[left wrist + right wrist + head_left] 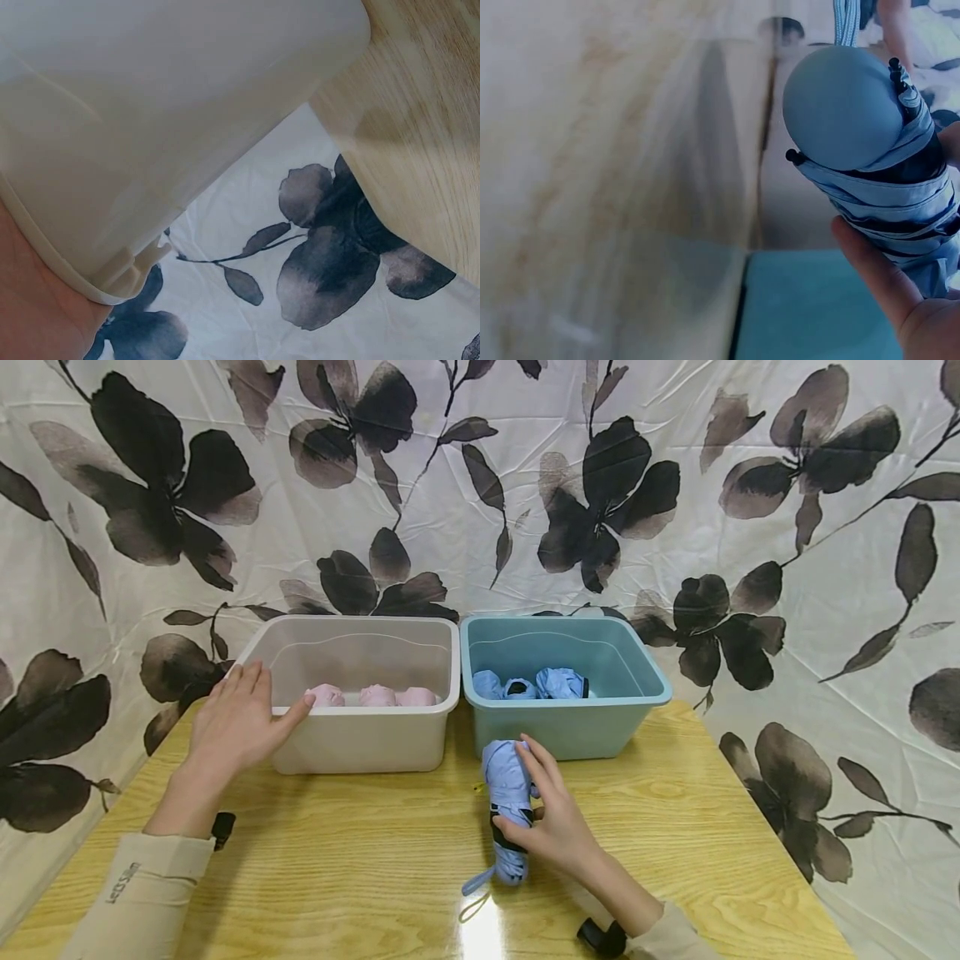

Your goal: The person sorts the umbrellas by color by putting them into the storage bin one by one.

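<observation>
My right hand (558, 822) grips a folded blue compact umbrella (510, 777) from its right side, in front of the teal bin (555, 731). A wrist loop (477, 882) hangs at the umbrella's near end. In the right wrist view, the umbrella's rounded handle end (840, 105) and wrapped fabric show, with thumb and fingers on either side. My left hand (236, 718) rests on the left front corner of the off-white bin (360, 743), fingers extended over its rim. The left wrist view shows the palm (45, 292) against that rim.
Several pink bundles (377, 696) lie in the off-white bin and several blue bundles (562, 683) in the teal one. Both bins stand side by side at the back of the wooden table (360, 860), before a floral cloth (480, 468). A thin yellowish loop (474, 907) shows near the umbrella.
</observation>
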`<state>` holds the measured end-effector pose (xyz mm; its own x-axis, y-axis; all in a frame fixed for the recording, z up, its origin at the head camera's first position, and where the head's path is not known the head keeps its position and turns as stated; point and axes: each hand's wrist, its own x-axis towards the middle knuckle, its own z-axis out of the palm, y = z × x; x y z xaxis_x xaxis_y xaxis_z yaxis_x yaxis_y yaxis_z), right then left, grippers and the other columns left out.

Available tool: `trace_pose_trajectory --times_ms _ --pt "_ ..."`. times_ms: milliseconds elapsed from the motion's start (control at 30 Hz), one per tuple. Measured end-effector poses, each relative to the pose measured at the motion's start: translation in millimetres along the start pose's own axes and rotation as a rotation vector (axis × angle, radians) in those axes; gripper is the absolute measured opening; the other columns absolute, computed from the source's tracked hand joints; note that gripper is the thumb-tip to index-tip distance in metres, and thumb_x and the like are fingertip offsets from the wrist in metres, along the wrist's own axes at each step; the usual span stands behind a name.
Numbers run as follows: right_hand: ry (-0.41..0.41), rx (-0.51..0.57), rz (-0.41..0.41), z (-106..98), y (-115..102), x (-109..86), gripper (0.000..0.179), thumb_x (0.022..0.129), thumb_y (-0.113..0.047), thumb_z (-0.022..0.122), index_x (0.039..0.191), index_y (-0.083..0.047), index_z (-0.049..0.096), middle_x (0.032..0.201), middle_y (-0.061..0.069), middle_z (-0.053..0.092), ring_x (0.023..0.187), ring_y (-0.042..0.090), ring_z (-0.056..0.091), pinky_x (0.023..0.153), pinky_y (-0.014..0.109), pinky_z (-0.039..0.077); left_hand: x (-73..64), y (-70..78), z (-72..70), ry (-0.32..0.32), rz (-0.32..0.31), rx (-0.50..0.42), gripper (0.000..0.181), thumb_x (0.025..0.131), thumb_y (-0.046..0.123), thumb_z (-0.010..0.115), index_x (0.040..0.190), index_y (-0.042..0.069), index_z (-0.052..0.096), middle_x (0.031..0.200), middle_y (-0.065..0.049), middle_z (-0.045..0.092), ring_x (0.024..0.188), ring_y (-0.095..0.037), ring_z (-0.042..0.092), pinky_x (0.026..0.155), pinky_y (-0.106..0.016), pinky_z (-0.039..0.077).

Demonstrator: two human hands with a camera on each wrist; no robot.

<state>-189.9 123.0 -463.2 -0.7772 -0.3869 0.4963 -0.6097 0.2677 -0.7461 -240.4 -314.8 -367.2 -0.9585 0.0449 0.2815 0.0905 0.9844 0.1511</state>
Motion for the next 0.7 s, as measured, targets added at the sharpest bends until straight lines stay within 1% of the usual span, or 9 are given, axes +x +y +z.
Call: trace_pose_trajectory --times_ms 100,233,300,400,567,700 --pt "0.027 0.004 -0.044 -4 -3 2.2 0.101 0.08 0.004 0.086 0.163 -0.007 0.03 0.169 0.021 0.02 0.123 0.033 0.056 0.064 0.028 0.063 -0.3 0.2 0.2 0.005 0.003 -0.003 0.102 0.104 0.068 0.034 0.152 -0.022 0.027 0.157 -0.044 0.025 0.148 -0.061 0.018 0.121 -0.068 0.016" --pt "0.069 -0.007 -0.125 -11 -7 5.5 0.099 0.08 0.005 0.085 0.162 -0.003 0.031 0.167 0.024 0.022 0.125 0.036 0.055 0.061 0.028 0.062 -0.7 2.0 0.1 0.017 0.008 -0.008 0.102 0.103 0.068 0.035 0.151 -0.022 0.029 0.157 -0.043 0.026 0.148 -0.06 0.019 0.121 -0.067 0.016" --pt "0.093 -0.017 -0.152 -16 -9 7.4 0.097 0.08 0.004 0.085 0.161 -0.001 0.032 0.167 0.024 0.024 0.125 0.035 0.055 0.058 0.027 0.061 -0.7 2.9 0.1 0.024 0.01 -0.01 0.102 0.103 0.069 0.035 0.151 -0.022 0.029 0.157 -0.043 0.026 0.148 -0.06 0.019 0.121 -0.067 0.016" --pt "0.126 -0.037 -0.165 -23 -12 10.4 0.097 0.079 0.003 0.086 0.161 -0.002 0.034 0.167 0.021 0.026 0.126 0.031 0.055 0.057 0.027 0.061 -0.7 2.8 0.3 0.027 0.01 -0.014 0.102 0.103 0.069 0.035 0.151 -0.021 0.029 0.157 -0.043 0.026 0.148 -0.06 0.019 0.121 -0.067 0.016" --pt "0.17 -0.077 -0.167 -37 -14 15.0 0.098 0.077 0.004 0.087 0.161 -0.003 0.035 0.167 0.019 0.027 0.127 0.026 0.053 0.057 0.026 0.06 -0.7 2.8 0.4 0.019 0.009 -0.014 0.103 0.103 0.07 0.034 0.152 -0.021 0.028 0.158 -0.043 0.025 0.148 -0.06 0.018 0.122 -0.067 0.015" --pt "0.198 -0.098 -0.161 -49 -17 21.1 0.099 0.077 0.004 0.087 0.161 -0.004 0.036 0.168 0.017 0.028 0.131 0.023 0.051 0.06 0.023 0.06 -0.6 1.9 -0.1 0.009 0.002 -0.01 0.103 0.103 0.069 0.033 0.152 -0.021 0.028 0.158 -0.043 0.024 0.148 -0.061 0.018 0.121 -0.068 0.015"
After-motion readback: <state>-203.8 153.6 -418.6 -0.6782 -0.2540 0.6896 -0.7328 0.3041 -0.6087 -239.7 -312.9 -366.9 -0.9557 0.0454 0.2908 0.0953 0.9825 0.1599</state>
